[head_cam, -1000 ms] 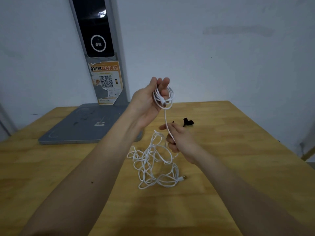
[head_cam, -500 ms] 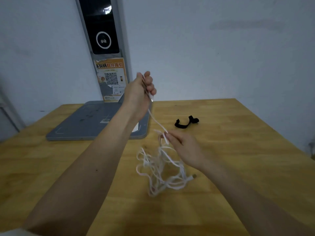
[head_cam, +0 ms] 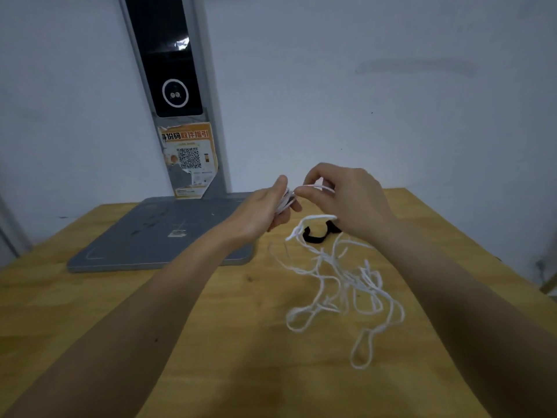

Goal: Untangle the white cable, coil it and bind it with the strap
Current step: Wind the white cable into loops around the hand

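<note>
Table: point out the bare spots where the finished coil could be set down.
Bare wood on the table lies in front of the grey base plate, left of the left forearm. Crowded: the right side, where the white cable sprawls beside the black strap.

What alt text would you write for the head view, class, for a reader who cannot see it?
Left hand grips a small coil of white cable while the right hand pinches the next strand; the rest lies tangled on the wooden table, a black strap behind.
</note>
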